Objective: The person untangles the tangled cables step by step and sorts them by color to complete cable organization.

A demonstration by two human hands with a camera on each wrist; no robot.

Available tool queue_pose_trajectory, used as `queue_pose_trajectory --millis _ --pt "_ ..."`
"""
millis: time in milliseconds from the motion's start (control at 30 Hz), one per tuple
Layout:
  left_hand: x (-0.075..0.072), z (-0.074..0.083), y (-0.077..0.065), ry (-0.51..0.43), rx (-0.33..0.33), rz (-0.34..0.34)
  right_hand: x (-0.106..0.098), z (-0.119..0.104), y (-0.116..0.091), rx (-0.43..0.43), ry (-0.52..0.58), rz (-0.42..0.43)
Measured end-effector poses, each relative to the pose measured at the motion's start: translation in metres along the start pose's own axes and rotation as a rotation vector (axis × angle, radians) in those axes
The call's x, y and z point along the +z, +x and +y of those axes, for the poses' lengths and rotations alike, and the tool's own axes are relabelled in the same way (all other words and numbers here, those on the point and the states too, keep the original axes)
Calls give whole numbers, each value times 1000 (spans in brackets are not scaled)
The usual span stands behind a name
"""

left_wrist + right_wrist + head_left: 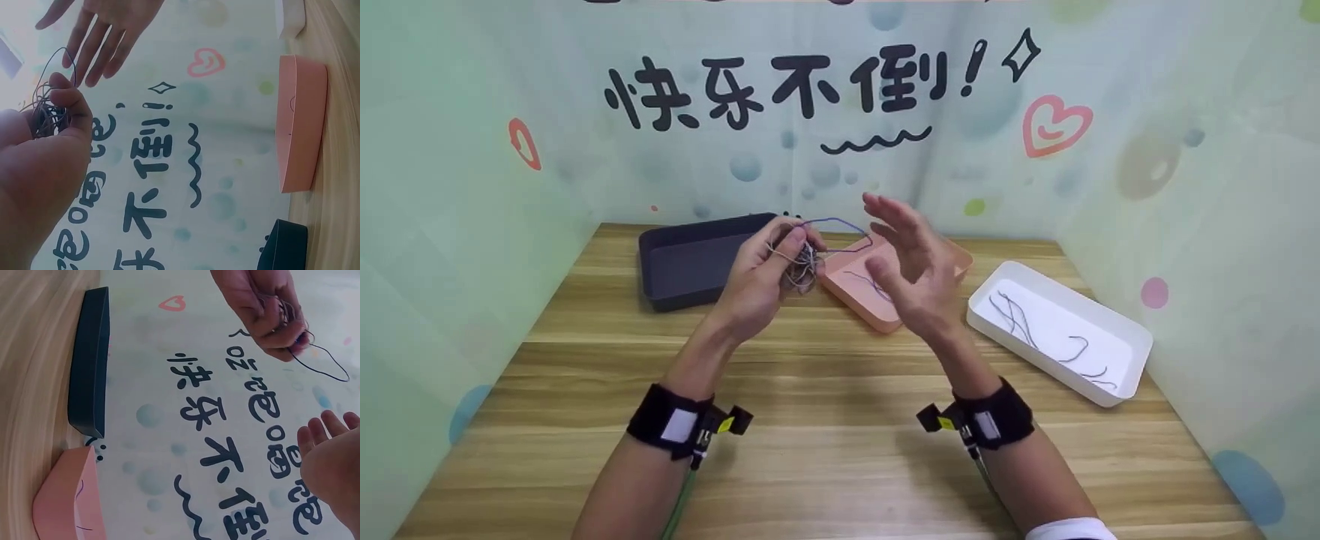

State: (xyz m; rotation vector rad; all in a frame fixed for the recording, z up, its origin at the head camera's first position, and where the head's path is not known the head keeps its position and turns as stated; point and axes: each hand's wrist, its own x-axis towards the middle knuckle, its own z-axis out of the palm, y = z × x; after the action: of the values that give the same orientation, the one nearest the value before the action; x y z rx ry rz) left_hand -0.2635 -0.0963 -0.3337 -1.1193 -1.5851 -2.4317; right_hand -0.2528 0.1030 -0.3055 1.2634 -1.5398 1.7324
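My left hand grips a tangled bundle of thin cords, grey and white strands mixed together, held up above the table. Out of the bundle a blue cord bows in a loop toward the right. Beside that loop my right hand is raised with fingers spread and thumb apart, nothing between them. In the left wrist view the cord loop reaches close to the right hand's fingertips. The right wrist view has the loop hanging free of the right hand.
A dark tray stands at the back left. Behind the hands is a pink tray with a bluish cord in it. On the right, a white tray holds several dark cords. A printed curtain surrounds the wooden table.
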Motion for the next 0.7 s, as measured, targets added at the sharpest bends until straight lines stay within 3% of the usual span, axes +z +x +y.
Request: queue_pose_trajectory --millis 100,233,467,700 --pt "3 -6 1 -131 -7 7 9 6 -2 -35 28 -18" --pt "7 -9 2 -217 -19 -9 17 13 -7 -57 23 20" --pt "8 -9 2 -234 -44 -19 16 18 -12 -21 24 128" --pt "2 -4 -1 -214 -67 -18 9 16 -11 30 78 55"
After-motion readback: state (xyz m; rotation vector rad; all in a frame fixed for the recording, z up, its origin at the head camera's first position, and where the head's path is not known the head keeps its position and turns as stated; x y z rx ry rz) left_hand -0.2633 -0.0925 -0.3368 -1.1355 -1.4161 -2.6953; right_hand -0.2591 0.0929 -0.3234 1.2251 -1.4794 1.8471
